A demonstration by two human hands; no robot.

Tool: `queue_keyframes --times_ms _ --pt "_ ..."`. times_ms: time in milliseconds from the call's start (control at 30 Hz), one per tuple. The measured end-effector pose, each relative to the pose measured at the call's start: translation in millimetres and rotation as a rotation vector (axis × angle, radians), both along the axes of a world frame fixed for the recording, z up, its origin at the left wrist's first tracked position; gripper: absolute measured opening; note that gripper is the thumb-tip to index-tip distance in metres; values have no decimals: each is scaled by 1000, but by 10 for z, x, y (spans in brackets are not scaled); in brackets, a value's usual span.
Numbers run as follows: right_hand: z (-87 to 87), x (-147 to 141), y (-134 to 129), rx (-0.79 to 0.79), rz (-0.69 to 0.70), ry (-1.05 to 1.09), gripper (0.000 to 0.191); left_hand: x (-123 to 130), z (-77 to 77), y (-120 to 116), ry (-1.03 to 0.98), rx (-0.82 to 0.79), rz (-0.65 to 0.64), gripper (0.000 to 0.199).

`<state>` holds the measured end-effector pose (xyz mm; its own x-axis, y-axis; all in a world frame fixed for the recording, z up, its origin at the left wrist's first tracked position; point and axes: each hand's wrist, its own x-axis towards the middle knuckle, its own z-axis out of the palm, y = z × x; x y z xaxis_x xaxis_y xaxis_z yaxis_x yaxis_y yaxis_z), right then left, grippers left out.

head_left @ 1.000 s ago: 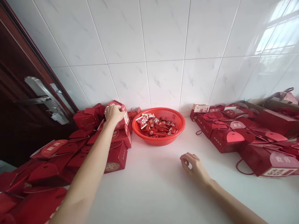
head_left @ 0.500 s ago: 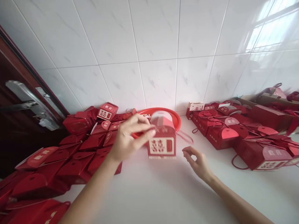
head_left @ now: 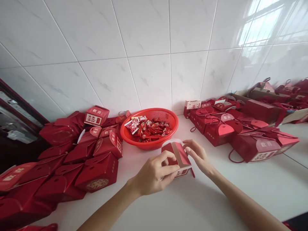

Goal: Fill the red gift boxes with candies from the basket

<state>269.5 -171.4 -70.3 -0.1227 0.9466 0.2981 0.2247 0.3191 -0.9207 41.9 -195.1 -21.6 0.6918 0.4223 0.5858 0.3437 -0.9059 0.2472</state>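
A small red gift box (head_left: 181, 153) with white-and-red printing stands on the white tabletop in front of me, its top flaps up. My left hand (head_left: 156, 173) grips its near left side, thumb and fingers closed on the card. At the far right edge, my right hand (head_left: 199, 158) has thumb and fingertips on a flap. A dark red cord hangs by the box's right side. Just beyond it sits a red plastic basket (head_left: 146, 147) holding many small wrapped sweets (head_left: 154, 130), mostly red. The inside of the box is hidden.
Closed red boxes (head_left: 97, 171) crowd the left side. More boxes with cords (head_left: 218, 131) stand at the right, with a heap of red packaging (head_left: 267, 106) behind them. A tiled wall (head_left: 149, 77) closes off the back, and a dark door (head_left: 14, 128) is at far left.
The gift box has come down from in front of the basket to the tabletop, slightly rightward, and is now tilted top toward me. My right hand has moved onto it. The view has turned rightward.
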Motion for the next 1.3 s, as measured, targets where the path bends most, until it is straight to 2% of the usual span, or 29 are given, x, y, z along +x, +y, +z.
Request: queue_keyframes --times_ms 167,300,400,533,733,867,1033,1167,1233,1300 --pt "-5 -2 -57 108 91 -79 69 -11 81 -31 95 -91 2 26" --pt "0 27 -86 114 214 -150 99 -44 140 -33 159 -169 13 34" --pt "-11 46 -91 139 272 -215 113 -55 192 -30 167 -196 13 41" --pt "-12 56 -95 219 248 -306 114 -67 247 -21 132 -174 20 34" --pt "44 63 -121 335 203 -376 107 -137 256 15 76 -64 182 18" --pt "55 58 -137 384 176 -377 97 -163 267 34 197 -35 280 12" --pt "48 31 -133 390 214 -366 97 -69 308 -44 343 -104 424 21" --pt "84 22 -118 365 182 -359 85 5 287 -105 432 -182 431 23" --pt "122 10 -122 364 180 -364 81 19 248 -108 399 -187 441 33" --pt "173 -24 -144 345 199 -383 87 25 205 -101 365 -195 454 47"
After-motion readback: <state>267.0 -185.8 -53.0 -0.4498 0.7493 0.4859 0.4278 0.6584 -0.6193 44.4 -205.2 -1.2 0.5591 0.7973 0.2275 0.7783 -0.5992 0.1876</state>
